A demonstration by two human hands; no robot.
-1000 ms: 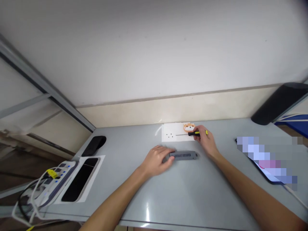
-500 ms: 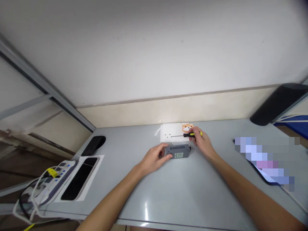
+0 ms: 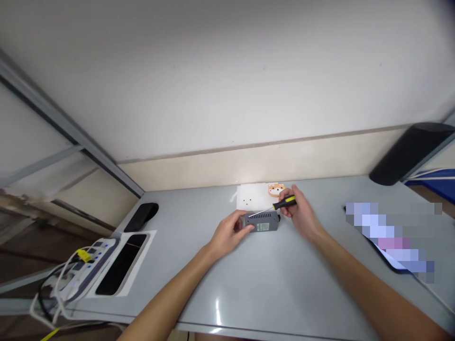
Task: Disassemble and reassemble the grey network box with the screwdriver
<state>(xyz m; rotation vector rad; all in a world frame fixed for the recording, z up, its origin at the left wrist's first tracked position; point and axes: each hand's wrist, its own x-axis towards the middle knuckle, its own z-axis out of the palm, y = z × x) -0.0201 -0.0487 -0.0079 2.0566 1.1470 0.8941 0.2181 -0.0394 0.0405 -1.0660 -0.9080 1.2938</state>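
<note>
A small dark grey metal box with a row of vent slots and a pale green label stands on the grey table. My left hand grips its left end between thumb and fingers. In my right hand is a screwdriver with a black and yellow handle, held slanting. Its thin shaft reaches left and down to the upper left part of the box; whether the tip touches cannot be made out. Behind the box lies a white sheet with a few small dark screws on it.
An orange animal-face cutout lies at the sheet's right. On the left are a black case, a dark phone on white paper and a power strip with cables. A blurred-out screen and a black cylinder are at the right.
My right hand has brought the screwdriver's tip from the screws on the sheet toward the box. Fewer screws show on the sheet now. My left hand keeps its grip on the box.
</note>
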